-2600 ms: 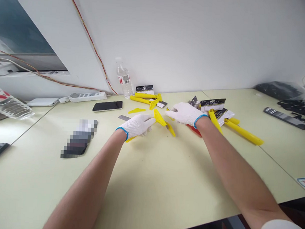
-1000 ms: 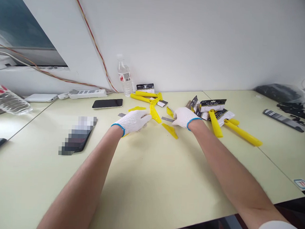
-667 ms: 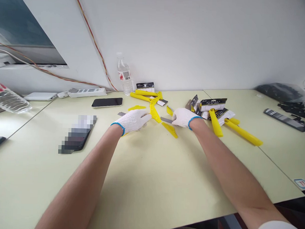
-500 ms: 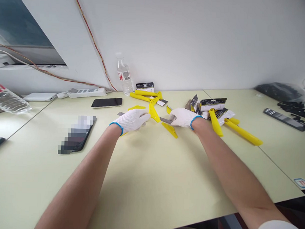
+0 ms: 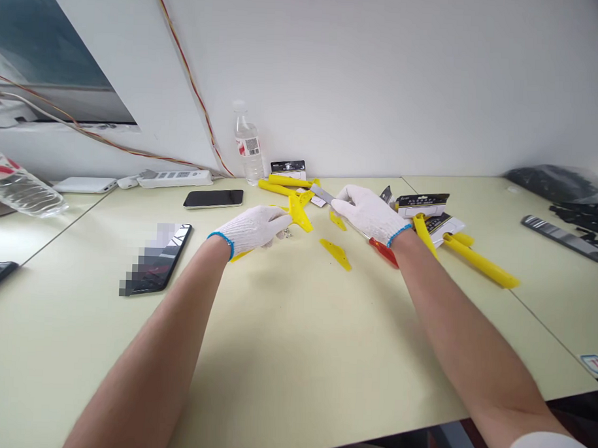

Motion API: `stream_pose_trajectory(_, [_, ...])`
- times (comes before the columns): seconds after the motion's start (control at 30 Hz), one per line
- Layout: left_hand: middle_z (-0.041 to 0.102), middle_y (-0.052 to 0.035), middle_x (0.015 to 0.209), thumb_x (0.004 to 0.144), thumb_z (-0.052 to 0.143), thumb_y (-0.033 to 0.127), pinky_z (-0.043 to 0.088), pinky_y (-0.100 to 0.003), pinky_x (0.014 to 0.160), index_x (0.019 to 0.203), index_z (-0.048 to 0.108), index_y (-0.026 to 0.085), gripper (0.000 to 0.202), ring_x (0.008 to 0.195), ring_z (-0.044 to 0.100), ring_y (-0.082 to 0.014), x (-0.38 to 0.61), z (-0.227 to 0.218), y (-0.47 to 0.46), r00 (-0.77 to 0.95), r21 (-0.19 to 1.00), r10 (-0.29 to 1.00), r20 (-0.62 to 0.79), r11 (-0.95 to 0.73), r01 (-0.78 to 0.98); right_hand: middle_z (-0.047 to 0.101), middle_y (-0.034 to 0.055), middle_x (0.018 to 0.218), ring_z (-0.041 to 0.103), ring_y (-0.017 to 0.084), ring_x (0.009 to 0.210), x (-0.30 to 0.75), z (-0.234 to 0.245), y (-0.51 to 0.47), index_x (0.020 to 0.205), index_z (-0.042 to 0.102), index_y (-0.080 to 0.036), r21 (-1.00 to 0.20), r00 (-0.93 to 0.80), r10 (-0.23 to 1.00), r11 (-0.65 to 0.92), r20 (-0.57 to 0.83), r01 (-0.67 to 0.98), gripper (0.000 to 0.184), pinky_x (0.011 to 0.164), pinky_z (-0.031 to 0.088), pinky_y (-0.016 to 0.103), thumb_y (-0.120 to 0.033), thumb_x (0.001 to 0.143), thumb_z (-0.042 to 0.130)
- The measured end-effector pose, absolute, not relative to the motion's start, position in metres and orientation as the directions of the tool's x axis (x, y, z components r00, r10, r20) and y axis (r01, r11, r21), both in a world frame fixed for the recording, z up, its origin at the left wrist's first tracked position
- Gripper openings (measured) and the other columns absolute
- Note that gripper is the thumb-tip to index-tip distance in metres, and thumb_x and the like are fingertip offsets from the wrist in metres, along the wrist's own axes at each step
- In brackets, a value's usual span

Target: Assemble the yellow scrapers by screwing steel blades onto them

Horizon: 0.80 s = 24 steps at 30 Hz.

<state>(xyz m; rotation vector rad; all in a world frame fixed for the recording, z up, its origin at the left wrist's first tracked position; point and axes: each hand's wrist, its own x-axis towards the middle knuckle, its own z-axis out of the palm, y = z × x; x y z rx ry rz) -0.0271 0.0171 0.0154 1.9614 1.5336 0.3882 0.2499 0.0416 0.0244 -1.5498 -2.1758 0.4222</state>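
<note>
The right hand (image 5: 370, 215) pinches a steel blade (image 5: 322, 193) firmly between its fingers, a red screwdriver handle (image 5: 384, 252) at its four o'clock. The left hand (image 5: 252, 227) curls its fingers, hiding any grip, with a yellow plastic scraper (image 5: 298, 212) at its two o'clock.

A water bottle (image 5: 247, 144) stands at twelve o'clock, and a phone (image 5: 213, 198) and a power strip (image 5: 174, 176) lie at eleven.

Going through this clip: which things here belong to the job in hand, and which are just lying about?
Job in hand: right hand, metal blade, red-handled screwdriver, left hand, yellow plastic scraper parts.
Lying about: water bottle, smartphone, power strip.
</note>
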Motion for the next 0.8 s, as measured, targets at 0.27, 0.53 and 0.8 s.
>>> stream_pose_trajectory(0.27, [0.077,-0.0038,0.099,0.102,0.049,0.058,0.047,-0.028,0.061,0.092,0.066,0.022,0.040,0.067,0.067,-0.0159,-0.013,-0.001,0.021,0.285,0.671,0.952,-0.108,-0.142,0.728,0.076,0.0131,0.110,0.068,0.016,0.126,0.216,0.002,0.051,0.093,0.075,-0.007,-0.486,-0.251,0.914,0.385,0.319,0.785,0.062,0.104,0.052,0.022,-0.046,0.116,0.033])
stream_pose_trajectory(0.53, [0.078,-0.0065,0.107,0.103,0.048,0.058,0.052,-0.029,0.064,0.096,0.067,0.021,0.043,0.067,0.069,-0.0163,-0.010,-0.002,0.021,0.258,0.676,0.960,-0.114,-0.115,0.728,0.079,0.0123,0.104,0.057,0.009,0.145,0.198,-0.017,0.054,0.068,0.074,-0.019,-0.535,-0.310,0.870,0.484,0.384,0.692,0.078,0.099,0.046,0.014,-0.057,0.096,0.013])
stream_pose_trajectory(0.8, [0.079,-0.0063,0.105,0.102,0.049,0.053,0.048,-0.030,0.061,0.094,0.067,0.021,0.038,0.064,0.066,-0.0162,-0.008,0.002,0.019,0.256,0.660,0.960,-0.109,-0.123,0.741,0.078,0.0099,0.104,0.054,0.016,0.148,0.201,-0.016,0.056,0.072,0.078,-0.012,-0.569,-0.342,0.882,0.471,0.324,0.674,0.082,0.096,0.047,0.016,-0.062,0.098,0.019])
